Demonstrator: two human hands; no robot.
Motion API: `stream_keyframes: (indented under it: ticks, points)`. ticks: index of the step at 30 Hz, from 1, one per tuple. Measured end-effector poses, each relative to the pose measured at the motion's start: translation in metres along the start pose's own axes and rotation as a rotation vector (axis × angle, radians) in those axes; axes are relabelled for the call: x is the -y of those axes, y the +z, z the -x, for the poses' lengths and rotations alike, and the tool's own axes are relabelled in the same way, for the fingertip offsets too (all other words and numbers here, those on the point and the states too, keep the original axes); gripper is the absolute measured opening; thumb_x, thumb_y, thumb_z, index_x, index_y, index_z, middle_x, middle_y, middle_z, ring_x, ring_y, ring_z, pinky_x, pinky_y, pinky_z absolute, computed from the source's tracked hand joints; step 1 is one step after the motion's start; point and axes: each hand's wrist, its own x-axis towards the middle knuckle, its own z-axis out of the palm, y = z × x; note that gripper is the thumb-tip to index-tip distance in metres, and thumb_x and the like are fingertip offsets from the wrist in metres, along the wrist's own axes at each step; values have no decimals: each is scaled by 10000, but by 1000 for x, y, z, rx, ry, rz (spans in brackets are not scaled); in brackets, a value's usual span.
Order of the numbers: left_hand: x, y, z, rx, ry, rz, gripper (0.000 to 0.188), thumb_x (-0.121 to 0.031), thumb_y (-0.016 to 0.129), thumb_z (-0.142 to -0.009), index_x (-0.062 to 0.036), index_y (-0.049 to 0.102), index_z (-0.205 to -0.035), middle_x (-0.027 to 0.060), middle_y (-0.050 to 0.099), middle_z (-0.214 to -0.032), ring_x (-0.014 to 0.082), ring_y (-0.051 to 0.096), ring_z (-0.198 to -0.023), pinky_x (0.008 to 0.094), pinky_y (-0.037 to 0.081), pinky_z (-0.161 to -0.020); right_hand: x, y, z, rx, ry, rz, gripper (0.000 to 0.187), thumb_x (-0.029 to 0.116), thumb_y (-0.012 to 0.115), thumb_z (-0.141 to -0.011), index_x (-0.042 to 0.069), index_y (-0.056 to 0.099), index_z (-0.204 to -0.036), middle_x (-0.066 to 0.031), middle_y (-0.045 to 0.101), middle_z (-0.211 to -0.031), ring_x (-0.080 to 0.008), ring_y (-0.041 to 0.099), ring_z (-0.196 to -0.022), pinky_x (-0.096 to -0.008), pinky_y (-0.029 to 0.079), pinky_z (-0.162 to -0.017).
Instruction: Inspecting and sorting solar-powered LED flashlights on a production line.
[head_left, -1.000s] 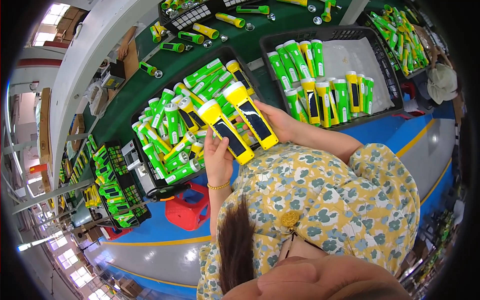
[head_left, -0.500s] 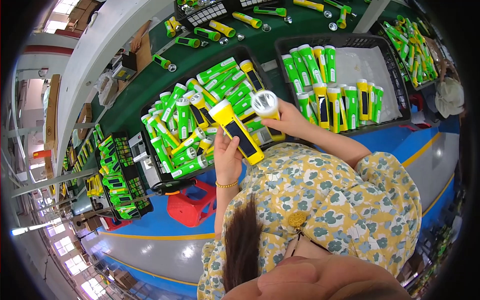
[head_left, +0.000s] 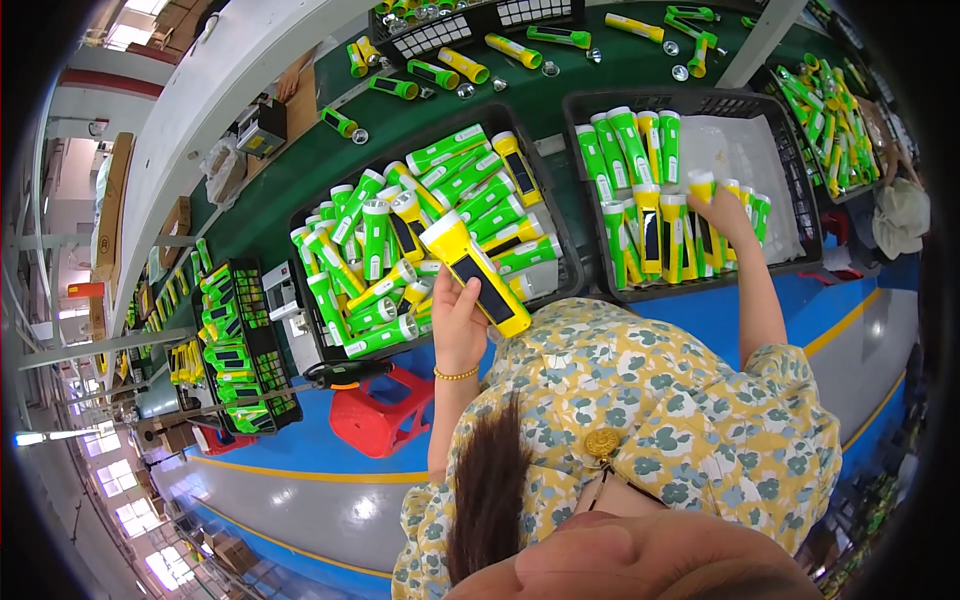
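A yellow flashlight (head_left: 484,284) with a white head and a dark solar panel is gripped in my left hand (head_left: 459,322), tilted above the front of the left crate. My right hand (head_left: 727,215) reaches over the right crate (head_left: 808,215), its fingers closed around the upper part of another yellow flashlight (head_left: 702,184). That one is upright among the standing row, its lower part largely hidden by its neighbours. In the left crate (head_left: 572,262), green and yellow flashlights lie in a loose heap. Standing rows of them fill part of the right crate, which has a pale sheet (head_left: 735,150) inside.
Behind the crates, a green work surface (head_left: 540,95) carries scattered flashlight bodies and loose silvery reflectors. A red stool (head_left: 380,412) stands at lower left, near a stacked black crate (head_left: 262,345) of flashlights. At far right is another full crate (head_left: 825,130).
My right hand has moved right, carrying its yellow flashlight from beside the left one into the right crate. My left hand keeps its flashlight in nearly the same place.
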Motion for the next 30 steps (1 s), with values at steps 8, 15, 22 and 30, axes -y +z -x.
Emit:
stream_keyframes:
  ticks: [8,15,22,30]
  points:
    - [-3,12,-5,13,-67,-22,400,-1,466,-904,-20,378,-1294,118,574,-1137,210,584,-1029,326,495,-859,3,31,4,-480,-62,11,594,385,632,-820,-3,470,-1240,-226,537,-1167,-364,563,-1003,-419,472,-819]
    - [7,21,-6,142,-105,-158,426,-44,441,-897,11,368,-1313,129,547,-1186,246,556,-1074,343,471,-885,173,64,55,629,-693,-1061,525,193,567,-904,39,348,-1356,-130,518,-1237,-198,489,-1158,-333,414,-967]
    - [14,6,8,336,233,-532,648,-219,645,-821,8,318,-1333,119,480,-1242,217,490,-1126,345,373,-969,218,37,77,865,-959,-942,678,195,618,-874,26,238,-1409,-145,383,-1374,-216,414,-1244,-372,365,-1017]
    - [37,-36,19,245,399,-880,971,-429,813,-642,-2,283,-1335,114,326,-1358,218,382,-1216,364,340,-988,227,26,94,588,-1298,-707,713,165,570,-876,97,157,-1453,-179,418,-1350,-335,433,-1221,-392,369,-988]
